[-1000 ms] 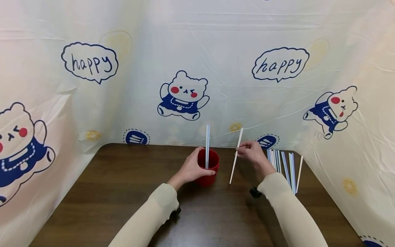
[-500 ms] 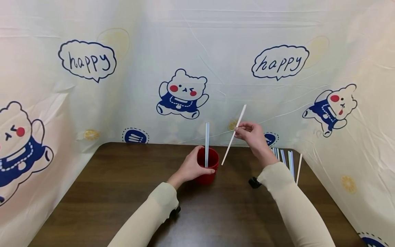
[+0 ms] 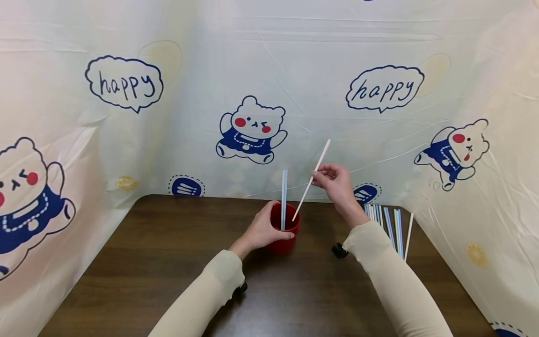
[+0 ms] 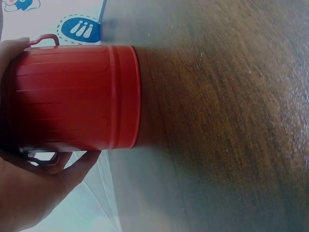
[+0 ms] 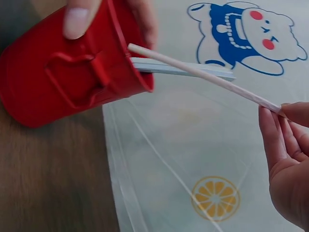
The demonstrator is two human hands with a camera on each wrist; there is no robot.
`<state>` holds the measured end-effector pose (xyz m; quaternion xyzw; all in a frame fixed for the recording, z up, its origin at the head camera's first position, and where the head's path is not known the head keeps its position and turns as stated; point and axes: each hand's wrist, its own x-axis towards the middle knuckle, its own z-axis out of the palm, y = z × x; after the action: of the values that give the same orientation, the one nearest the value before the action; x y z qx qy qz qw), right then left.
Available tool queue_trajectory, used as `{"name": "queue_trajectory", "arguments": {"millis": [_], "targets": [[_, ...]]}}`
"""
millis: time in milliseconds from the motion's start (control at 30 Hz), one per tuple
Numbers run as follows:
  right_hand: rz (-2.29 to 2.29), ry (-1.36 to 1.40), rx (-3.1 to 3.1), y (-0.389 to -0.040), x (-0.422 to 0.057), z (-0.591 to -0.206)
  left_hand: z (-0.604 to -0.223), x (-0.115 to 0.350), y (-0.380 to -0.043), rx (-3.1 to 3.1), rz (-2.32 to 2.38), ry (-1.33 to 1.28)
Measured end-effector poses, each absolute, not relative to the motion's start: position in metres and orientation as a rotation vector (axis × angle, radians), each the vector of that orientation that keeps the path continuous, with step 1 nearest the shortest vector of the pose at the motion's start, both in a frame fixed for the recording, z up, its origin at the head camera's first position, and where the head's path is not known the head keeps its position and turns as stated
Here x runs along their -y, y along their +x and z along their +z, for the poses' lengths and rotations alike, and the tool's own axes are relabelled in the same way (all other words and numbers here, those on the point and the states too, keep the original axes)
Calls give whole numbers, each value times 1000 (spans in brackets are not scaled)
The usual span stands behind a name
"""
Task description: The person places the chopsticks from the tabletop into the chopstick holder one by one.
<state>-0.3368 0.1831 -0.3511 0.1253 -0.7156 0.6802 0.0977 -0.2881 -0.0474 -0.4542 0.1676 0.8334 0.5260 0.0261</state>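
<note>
My left hand (image 3: 260, 230) grips a red bucket (image 3: 281, 246) standing on the wooden table, its thumb across the front near the rim. The left wrist view shows the ribbed side of this red bucket (image 4: 72, 96), with wire handles. A few pale blue straws (image 3: 284, 194) stand upright inside it. Between thumb and fingertips, my right hand (image 3: 338, 187) pinches a white straw (image 3: 302, 199), tilted with its lower end over the bucket's mouth. In the right wrist view the end of this white straw (image 5: 207, 77) overlaps the rim, beside the blue straws (image 5: 193, 70).
Several more straws (image 3: 389, 224), blue, striped and white, lie at the table's right back corner, partly hidden by my right arm. A printed curtain (image 3: 313, 61) hangs behind and at both sides of the table (image 3: 168, 262).
My right hand has lifted the white straw and carried it left, from beside the red bucket to over its mouth. The left hand has stayed on the bucket.
</note>
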Motion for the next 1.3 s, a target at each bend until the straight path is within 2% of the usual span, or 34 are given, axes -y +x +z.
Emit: {"name": "queue_trajectory", "arguments": {"millis": [433, 833, 1300], "targets": [[1747, 517, 2331, -339, -170, -376, -454, 48, -288, -2572, 1628, 521], [1670, 520, 2401, -341, -161, -402, -455, 47, -289, -2591, 1619, 515], [1562, 567, 2473, -308, -145, -381, -455, 47, -288, -2594, 1628, 537]]}}
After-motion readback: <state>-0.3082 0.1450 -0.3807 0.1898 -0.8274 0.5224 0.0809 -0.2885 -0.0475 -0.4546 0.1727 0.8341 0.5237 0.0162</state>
